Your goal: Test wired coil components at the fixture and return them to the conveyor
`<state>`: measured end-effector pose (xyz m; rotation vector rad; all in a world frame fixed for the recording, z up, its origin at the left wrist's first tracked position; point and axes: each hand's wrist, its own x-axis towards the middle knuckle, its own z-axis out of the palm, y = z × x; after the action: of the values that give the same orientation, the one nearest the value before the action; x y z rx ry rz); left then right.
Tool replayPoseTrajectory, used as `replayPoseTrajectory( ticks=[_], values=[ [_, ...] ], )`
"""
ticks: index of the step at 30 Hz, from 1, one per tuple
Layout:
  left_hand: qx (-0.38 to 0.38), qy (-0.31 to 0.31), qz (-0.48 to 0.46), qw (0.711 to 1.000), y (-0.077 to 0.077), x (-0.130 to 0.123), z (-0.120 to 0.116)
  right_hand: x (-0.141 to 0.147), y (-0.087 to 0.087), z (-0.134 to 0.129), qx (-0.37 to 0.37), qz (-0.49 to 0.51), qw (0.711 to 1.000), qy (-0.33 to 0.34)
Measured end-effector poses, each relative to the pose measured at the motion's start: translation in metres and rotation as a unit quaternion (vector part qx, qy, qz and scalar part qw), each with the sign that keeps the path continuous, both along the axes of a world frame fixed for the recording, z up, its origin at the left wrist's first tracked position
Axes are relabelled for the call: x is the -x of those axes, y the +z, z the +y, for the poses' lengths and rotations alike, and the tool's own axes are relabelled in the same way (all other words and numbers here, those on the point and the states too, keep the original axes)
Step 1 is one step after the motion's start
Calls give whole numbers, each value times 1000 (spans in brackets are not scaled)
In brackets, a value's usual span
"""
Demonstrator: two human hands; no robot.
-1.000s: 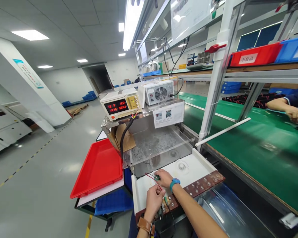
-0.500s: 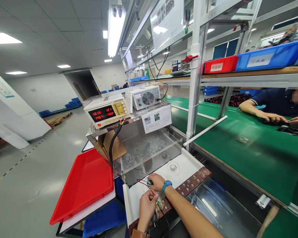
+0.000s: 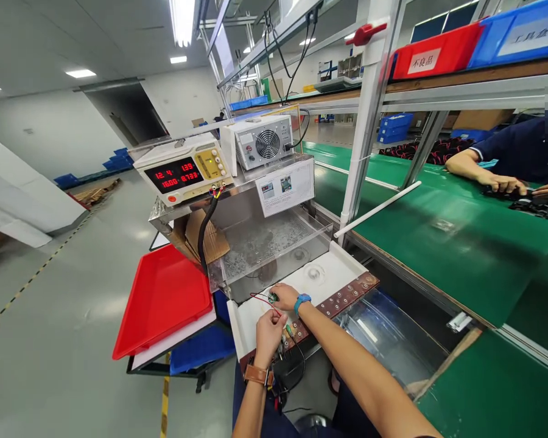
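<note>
My right hand (image 3: 285,296), with a blue band at the wrist, is closed on a small green circuit board (image 3: 272,297) over the white work tray (image 3: 296,283). Its fingers cover much of the board. My left hand (image 3: 268,333), a brown strap at its wrist, pinches a thin red wire (image 3: 276,312) that runs toward the board. Just right of the left fingers, a green clip (image 3: 289,330) with a black lead sits at the brown terminal strip (image 3: 325,304). Above the tray stands a power supply (image 3: 177,170) with lit red digits.
A fan-backed metal unit (image 3: 265,141) stands beside the power supply. A red tray (image 3: 162,304) lies to the left. On the right, a green bench (image 3: 438,261) runs past a white post (image 3: 358,146). A co-worker's hands (image 3: 506,182) handle dark parts there.
The view has tilted downward, so the scene sits higher and my forearms show more. The power supply's digits differ. Both hands keep their grips.
</note>
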<state>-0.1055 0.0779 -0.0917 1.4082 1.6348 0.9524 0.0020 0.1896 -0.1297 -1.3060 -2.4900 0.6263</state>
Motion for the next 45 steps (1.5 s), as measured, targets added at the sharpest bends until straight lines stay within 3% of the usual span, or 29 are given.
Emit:
replayPoseTrajectory(
  ticks=[45],
  values=[
    [-4,-13,10,1000,-13,4,1,2,-6,-1,12,10,1000,-7]
  ],
)
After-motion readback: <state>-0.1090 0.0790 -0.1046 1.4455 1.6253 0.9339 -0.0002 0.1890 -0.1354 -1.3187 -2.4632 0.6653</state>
